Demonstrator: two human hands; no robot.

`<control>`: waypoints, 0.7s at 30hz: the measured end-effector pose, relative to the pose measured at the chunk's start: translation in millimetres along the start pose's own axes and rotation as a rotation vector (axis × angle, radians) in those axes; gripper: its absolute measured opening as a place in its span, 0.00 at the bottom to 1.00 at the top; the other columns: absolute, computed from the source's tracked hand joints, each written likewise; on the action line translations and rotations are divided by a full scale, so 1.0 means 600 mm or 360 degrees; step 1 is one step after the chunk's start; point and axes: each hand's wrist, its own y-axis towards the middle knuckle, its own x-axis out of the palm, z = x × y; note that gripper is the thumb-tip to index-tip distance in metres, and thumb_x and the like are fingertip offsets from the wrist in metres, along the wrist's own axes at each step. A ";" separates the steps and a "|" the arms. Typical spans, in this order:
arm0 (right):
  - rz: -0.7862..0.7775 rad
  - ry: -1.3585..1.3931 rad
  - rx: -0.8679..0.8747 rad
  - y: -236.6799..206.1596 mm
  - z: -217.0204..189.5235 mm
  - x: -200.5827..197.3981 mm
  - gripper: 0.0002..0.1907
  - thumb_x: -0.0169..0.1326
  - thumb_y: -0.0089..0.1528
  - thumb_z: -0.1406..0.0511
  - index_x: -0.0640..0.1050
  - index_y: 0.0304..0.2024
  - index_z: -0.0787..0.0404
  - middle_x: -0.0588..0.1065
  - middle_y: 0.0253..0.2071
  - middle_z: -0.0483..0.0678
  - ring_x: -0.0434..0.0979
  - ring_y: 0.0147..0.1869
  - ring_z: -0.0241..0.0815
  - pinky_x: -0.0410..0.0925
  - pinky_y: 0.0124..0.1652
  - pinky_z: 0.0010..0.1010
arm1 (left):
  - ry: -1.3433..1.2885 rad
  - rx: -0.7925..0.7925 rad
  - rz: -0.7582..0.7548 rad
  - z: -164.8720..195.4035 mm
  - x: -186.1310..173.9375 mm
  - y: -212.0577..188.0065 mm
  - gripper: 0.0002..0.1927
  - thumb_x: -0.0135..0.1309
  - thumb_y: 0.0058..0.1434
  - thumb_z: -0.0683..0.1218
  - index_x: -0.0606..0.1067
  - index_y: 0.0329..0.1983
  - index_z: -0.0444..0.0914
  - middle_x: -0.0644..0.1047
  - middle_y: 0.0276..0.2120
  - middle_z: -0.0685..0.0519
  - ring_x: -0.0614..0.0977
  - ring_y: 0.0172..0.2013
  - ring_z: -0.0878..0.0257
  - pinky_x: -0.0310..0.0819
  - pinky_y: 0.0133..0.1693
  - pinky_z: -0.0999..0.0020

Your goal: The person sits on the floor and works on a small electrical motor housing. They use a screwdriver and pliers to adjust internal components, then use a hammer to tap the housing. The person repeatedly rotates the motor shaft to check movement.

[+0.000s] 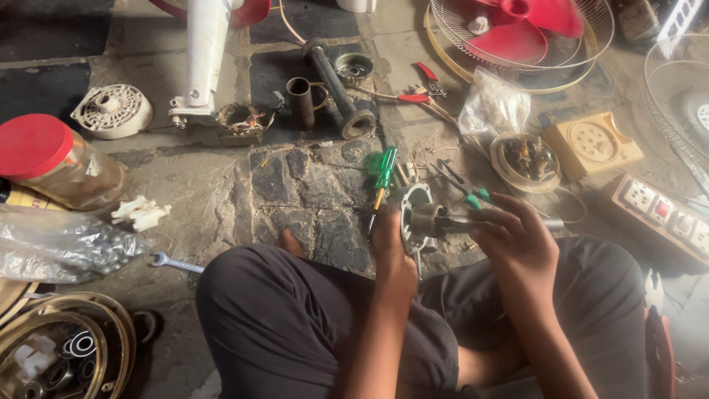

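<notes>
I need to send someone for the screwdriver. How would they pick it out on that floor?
Start at the red fan blade in its wire guard at the top, then come down to the stone floor just beyond the left hand. The screwdriver lies there, tip toward that hand. Its bright green handle sets it apart from the red-handled pliers farther back.

You're in a fan repair workshop, floor-level setup. Stone floor [310, 185] is your bench: red fan blade [524, 29] in a wire guard [591, 44] top right, white fan stand [205, 52], motor cover [112, 111], loose winding [240, 118]. Tools all around: screwdriver [384, 174], pliers [422, 85], spanner [173, 261]. Also a jar [55, 159] w/ red lid, power strip [665, 214], tin of bearings [63, 355] bottom left.
</notes>
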 end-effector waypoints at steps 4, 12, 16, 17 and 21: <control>-0.0007 -0.0022 0.0025 0.003 -0.008 0.001 0.28 0.56 0.59 0.79 0.69 0.62 0.71 0.80 0.49 0.56 0.80 0.54 0.41 0.73 0.52 0.28 | -0.0680 -0.0495 0.0181 0.001 0.012 0.019 0.24 0.52 0.67 0.58 0.76 0.58 0.39 0.78 0.42 0.51 0.81 0.39 0.65 0.78 0.36 0.70; 0.0176 -0.0340 -0.0015 0.004 0.014 0.002 0.27 0.60 0.60 0.77 0.66 0.60 0.67 0.79 0.37 0.56 0.79 0.43 0.43 0.71 0.44 0.29 | -0.0884 -0.0696 0.0284 -0.006 0.018 0.032 0.24 0.58 0.62 0.58 0.77 0.54 0.38 0.80 0.43 0.53 0.83 0.40 0.66 0.79 0.38 0.71; 0.0021 -0.0053 -0.0003 0.002 0.025 -0.004 0.26 0.58 0.58 0.78 0.68 0.57 0.67 0.79 0.45 0.50 0.81 0.53 0.39 0.74 0.50 0.28 | -0.0904 -0.0725 0.0271 -0.013 0.012 0.028 0.27 0.57 0.60 0.62 0.76 0.55 0.40 0.80 0.43 0.54 0.82 0.39 0.66 0.77 0.35 0.68; -0.0009 -0.0014 -0.0022 0.001 0.028 -0.005 0.25 0.58 0.58 0.78 0.68 0.57 0.67 0.78 0.45 0.51 0.80 0.53 0.40 0.74 0.50 0.28 | -0.0917 -0.0739 0.0287 -0.016 0.011 0.027 0.28 0.57 0.59 0.63 0.76 0.55 0.41 0.80 0.43 0.55 0.82 0.40 0.66 0.77 0.35 0.67; 0.0050 -0.0179 -0.0121 0.002 0.040 -0.008 0.22 0.57 0.60 0.78 0.67 0.56 0.67 0.80 0.42 0.52 0.82 0.52 0.42 0.73 0.52 0.28 | -0.0564 -0.0398 0.0091 -0.029 0.004 0.018 0.24 0.48 0.69 0.52 0.69 0.65 0.38 0.76 0.51 0.50 0.80 0.49 0.61 0.78 0.44 0.66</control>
